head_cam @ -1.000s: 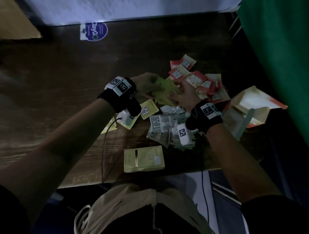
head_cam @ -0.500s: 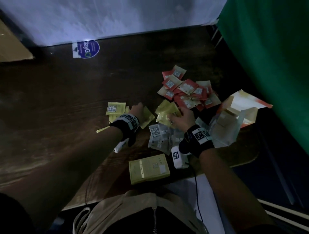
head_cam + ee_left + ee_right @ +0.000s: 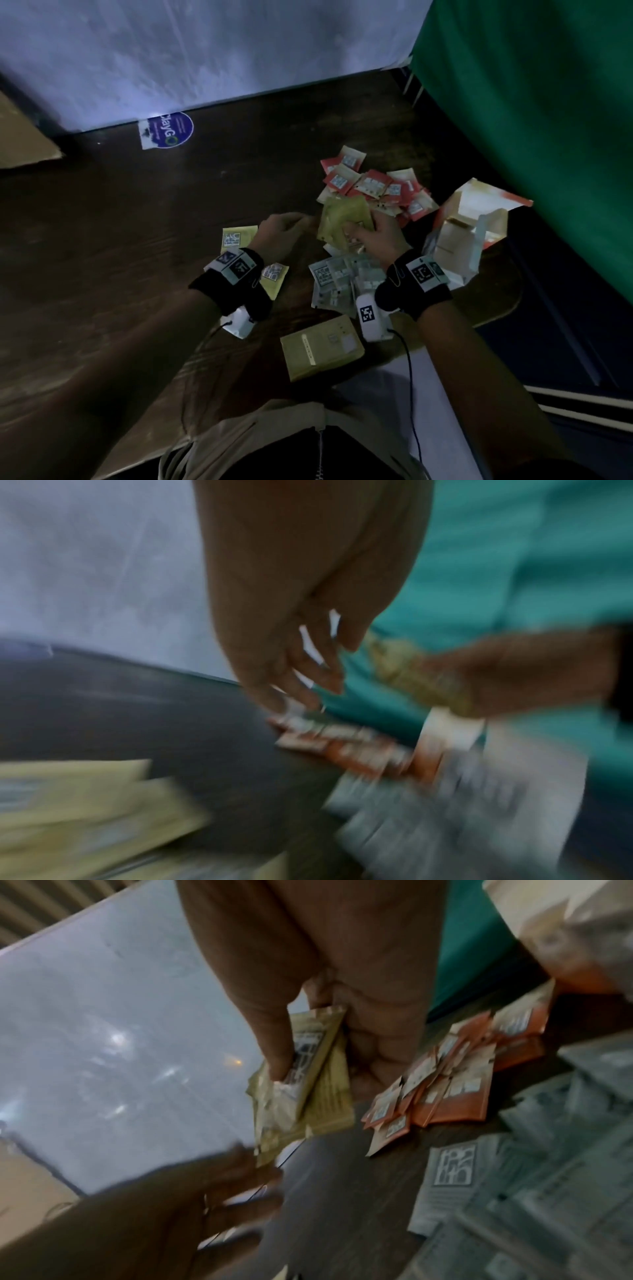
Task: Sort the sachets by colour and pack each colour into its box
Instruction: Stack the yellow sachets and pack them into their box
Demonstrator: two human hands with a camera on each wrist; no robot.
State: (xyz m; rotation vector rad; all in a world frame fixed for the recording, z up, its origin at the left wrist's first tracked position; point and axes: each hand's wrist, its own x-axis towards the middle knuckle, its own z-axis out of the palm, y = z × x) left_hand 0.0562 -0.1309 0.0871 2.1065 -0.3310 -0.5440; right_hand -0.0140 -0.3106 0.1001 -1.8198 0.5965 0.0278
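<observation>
Sachets: yellow box (image 3: 322, 347) lies at near table edge | grey sachets (image 3: 337, 281) heaped beyond it | right hand (image 3: 375, 233) grips yellow sachet stack (image 3: 344, 216), thumb clamped on top | left hand (image 3: 279, 233) just beside stack, fingers loosely extended, holding nothing | red sachets (image 3: 373, 185) piled farthest.

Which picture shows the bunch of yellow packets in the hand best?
The right wrist view: the yellow packets are close up, gripped by the right hand. The head view shows them small and dim. The left wrist view shows only a yellow blur.
</observation>
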